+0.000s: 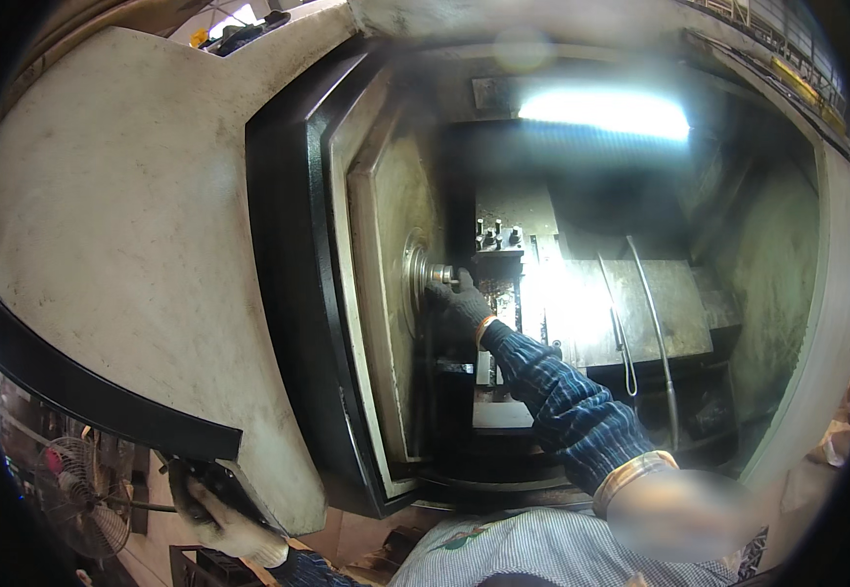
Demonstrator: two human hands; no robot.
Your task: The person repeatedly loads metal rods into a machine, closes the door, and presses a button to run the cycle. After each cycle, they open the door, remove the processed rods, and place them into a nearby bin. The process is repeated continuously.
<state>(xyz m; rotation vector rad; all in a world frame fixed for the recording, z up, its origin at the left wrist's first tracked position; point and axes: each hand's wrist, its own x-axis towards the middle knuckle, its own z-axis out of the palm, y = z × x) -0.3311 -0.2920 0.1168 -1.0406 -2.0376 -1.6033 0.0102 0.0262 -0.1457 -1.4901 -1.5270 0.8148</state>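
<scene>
My right hand [460,295], in a dark grey knit glove, reaches inside a lathe's enclosure. Its fingers close around the outer end of a small round metal part [441,273] at the spindle nose [417,275]. The hand hides some of the part, and I cannot tell how deep it sits. A blue patterned sleeve cover [571,403] runs up that forearm. My left hand [230,510], in a soiled white glove, is low on the left, beside the lower edge of the machine's pale front panel [138,220]. Its fingers are partly in shadow, and their grip is unclear.
A tool block with several bolts [498,238] stands just right of the spindle. Two thin hoses or rods [648,315] cross the bright slide cover [674,301]. The black door edge [285,279] borders the opening. A fan [87,499] stands at lower left.
</scene>
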